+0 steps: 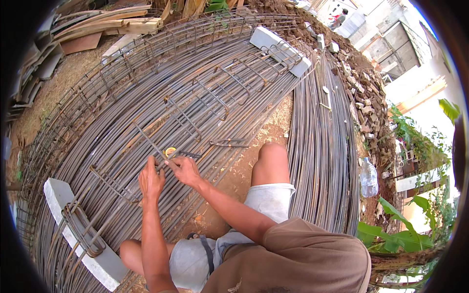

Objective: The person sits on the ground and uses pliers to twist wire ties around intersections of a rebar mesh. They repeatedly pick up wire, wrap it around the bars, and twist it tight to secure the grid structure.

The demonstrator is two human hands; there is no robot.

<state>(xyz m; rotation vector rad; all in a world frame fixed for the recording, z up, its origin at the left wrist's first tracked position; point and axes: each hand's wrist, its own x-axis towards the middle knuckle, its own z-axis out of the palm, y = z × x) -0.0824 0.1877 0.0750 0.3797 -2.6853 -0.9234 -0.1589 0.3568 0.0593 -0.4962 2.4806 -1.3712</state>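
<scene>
Before me a partly assembled rebar cage rests on two pale blocks, a far block (262, 37) and a near block (104, 269). My right hand (186, 171) pinches the near end of a steel stirrup (148, 137) between thumb and fingers. Beside it my left hand (151, 181) has its fingers closed around the same corner, where the stirrup meets a long bar. A yellow tape measure (170, 151) lies just beyond my hands, with a dark-handled tool (191, 155) next to it. End-cutting pincers (229, 142) lie farther right on the bars.
Long steel bars (322, 146) cover the ground on both sides of my knee. Several stirrups (82, 232) hang bunched over the near block. A finished cage (121, 62) curves along the left. Rubble (366, 113), a plastic bottle (368, 178) and timber (106, 27) lie around. A person (339, 19) is far off.
</scene>
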